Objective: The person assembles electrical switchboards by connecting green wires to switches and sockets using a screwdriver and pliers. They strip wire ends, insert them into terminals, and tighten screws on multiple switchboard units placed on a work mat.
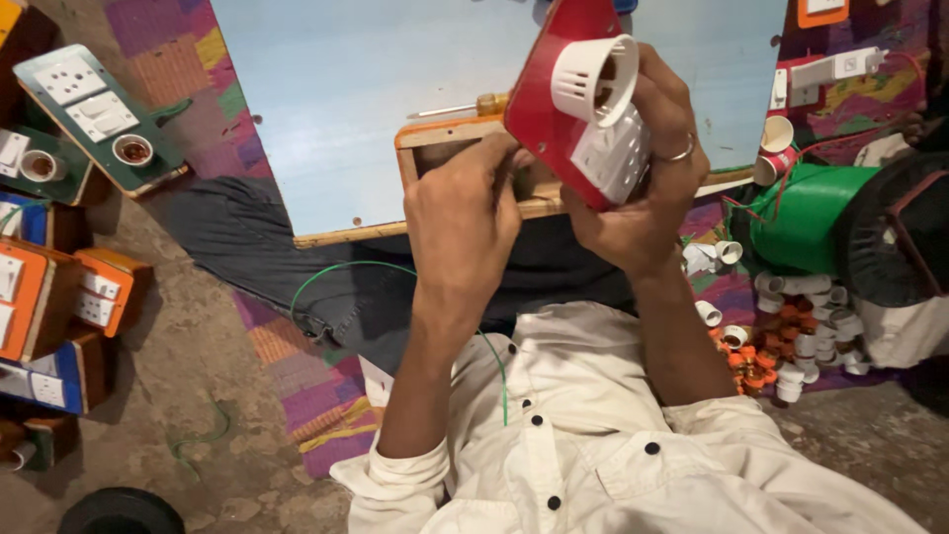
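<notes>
My right hand (647, 198) grips a red panel (539, 109) tilted up on edge, with a white lamp holder (593, 79) and a white socket block (613, 158) mounted on its face. My left hand (460, 213) is curled shut at the panel's lower left edge, fingers reaching behind it into an open wooden box (445, 143). What those fingers pinch is hidden. A thin green wire (336, 272) loops from under the left hand across my lap.
A light blue board (346, 89) lies ahead with a screwdriver (460, 107) on it. Finished switch boxes (89, 114) in green, orange and blue line the left. A green wire spool (801, 218) and a heap of white and orange holders (791, 336) sit right.
</notes>
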